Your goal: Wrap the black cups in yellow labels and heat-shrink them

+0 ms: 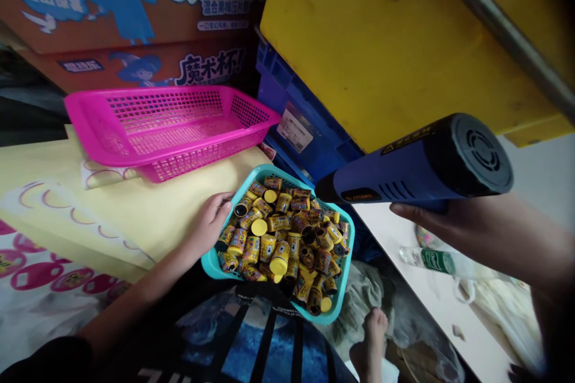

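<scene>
The left hand (206,224) is gripping the edge of a teal plastic basket (348,239), with its fingers curling over the rim and lying a little apart. The basket is tilting toward the person and seems to be resting against a dark printed T-shirt (251,341), so this hand appears to be steadying it against tipping. The small yellow-and-black cans (281,233) are lying in a loose heap inside this basket, just to the right of the left hand, and some loose yellow caps are sitting among them.

The right hand (431,215) is closing around the body of a blue heat gun (404,170), but its fingertips are hidden behind the tool. The gun's dark nozzle end is pointing toward the heap, apparently because the tool is being held close to the cans.

Beyond the left hand, a pink plastic mesh basket (215,91) is lying on pale yellow sheets (112,215). Beyond the right hand, a yellow bin (381,42) is standing above a blue crate (305,131), and a water bottle (431,261) is lying below the hand.
</scene>
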Demonstrator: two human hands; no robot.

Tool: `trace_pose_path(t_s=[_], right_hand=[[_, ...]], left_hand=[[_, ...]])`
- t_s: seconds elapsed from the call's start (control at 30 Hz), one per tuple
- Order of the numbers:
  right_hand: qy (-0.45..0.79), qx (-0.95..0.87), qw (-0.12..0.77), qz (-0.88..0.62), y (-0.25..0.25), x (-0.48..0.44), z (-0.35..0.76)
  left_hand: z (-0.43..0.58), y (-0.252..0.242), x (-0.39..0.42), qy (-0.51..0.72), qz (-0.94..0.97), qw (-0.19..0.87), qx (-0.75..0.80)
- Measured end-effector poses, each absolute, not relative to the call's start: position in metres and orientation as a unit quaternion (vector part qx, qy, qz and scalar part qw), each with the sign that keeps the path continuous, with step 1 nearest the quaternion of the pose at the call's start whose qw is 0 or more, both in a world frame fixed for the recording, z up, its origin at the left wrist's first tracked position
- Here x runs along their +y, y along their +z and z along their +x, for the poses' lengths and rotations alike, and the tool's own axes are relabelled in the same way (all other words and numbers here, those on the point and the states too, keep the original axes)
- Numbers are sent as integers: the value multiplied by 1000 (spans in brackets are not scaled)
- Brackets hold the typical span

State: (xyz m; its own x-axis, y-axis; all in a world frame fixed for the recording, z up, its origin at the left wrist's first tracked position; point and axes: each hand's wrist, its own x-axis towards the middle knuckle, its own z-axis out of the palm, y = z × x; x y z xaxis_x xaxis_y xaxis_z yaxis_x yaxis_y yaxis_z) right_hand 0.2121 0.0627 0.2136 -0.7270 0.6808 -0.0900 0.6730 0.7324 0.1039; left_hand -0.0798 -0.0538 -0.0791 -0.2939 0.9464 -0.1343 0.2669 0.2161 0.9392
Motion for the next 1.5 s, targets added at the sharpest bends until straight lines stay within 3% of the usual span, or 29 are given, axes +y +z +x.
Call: trace_pose_path(t_s=[0.27,0.63,1.17,1.5], right_hand=[[-7,923,72,377,212,59,207],[44,923,29,382,208,46,212],[-5,896,-40,443,178,22,224],[-40,927,-64,368,170,16,226]], left_hand=[[-81,-82,-54,435,451,393,673],[-81,-84,-55,447,454,384,668],[-80,-80,-55,438,456,377,677],[-80,-80,-55,437,460,365,682]])
